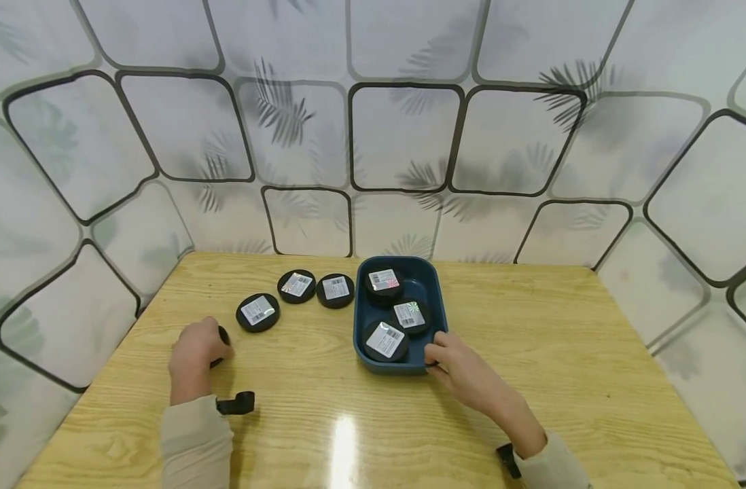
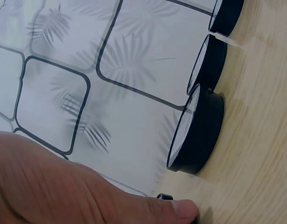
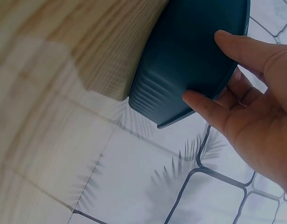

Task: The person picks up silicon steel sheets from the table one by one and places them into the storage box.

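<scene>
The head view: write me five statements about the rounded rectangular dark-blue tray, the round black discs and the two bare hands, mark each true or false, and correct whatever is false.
1. The rounded rectangular dark-blue tray is on the yellow wood-grain table. True.
2. The bare right hand holds the tray at its near right corner. True.
3. The bare left hand also holds the tray. False: it grips a mostly hidden round black disc.
4. Three white labels face up inside the tray. True.
5. Three loose round black discs lie to the right of the tray. False: they lie to its left.
</scene>
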The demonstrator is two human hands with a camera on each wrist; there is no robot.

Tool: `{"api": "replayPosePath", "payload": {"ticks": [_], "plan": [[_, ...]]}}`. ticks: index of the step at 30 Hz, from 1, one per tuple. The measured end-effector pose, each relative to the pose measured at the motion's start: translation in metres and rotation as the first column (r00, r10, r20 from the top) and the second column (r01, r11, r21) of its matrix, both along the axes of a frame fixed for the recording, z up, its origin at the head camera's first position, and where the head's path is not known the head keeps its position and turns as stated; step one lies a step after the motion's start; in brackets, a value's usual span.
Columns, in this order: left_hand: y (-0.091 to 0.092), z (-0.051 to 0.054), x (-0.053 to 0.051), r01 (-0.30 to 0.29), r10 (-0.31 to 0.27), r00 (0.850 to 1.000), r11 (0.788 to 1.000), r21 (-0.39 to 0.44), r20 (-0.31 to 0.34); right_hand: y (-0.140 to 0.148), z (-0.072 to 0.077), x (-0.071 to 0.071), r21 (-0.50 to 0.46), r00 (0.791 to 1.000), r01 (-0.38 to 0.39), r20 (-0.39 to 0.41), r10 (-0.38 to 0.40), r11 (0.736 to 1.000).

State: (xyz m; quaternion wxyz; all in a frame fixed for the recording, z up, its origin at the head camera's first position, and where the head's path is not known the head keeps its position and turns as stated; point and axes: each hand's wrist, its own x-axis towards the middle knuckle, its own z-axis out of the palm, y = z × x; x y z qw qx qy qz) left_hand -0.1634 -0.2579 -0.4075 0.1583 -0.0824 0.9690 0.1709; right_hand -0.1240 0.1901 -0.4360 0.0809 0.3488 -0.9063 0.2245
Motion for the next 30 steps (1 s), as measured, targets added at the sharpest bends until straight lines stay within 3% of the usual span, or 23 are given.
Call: {"api": "replayPosePath", "payload": {"ticks": [13,20,24,30], "plan": [[0.012,0.014,0.006,0.046,-0.049,0.997,0.998,0.053,0.054,-0.001,0.003,0.002,0.008,1.000,-0.007,0.014,0.007,1.000],[0.014,0.015,0.007,0.101,-0.104,0.993,0.992,0.072,0.048,-0.001,0.002,0.002,0.006,1.000,-0.011,-0.008,0.011,1.000],[0.014,0.017,0.007,0.101,-0.106,0.993,0.990,0.094,0.055,-0.001,0.000,0.001,-0.006,0.999,-0.020,-0.035,0.020,1.000],[0.014,0.022,0.009,0.100,-0.099,0.995,0.988,0.118,-0.017,0.000,0.000,0.000,-0.010,0.999,-0.024,-0.048,0.023,1.000]]}}
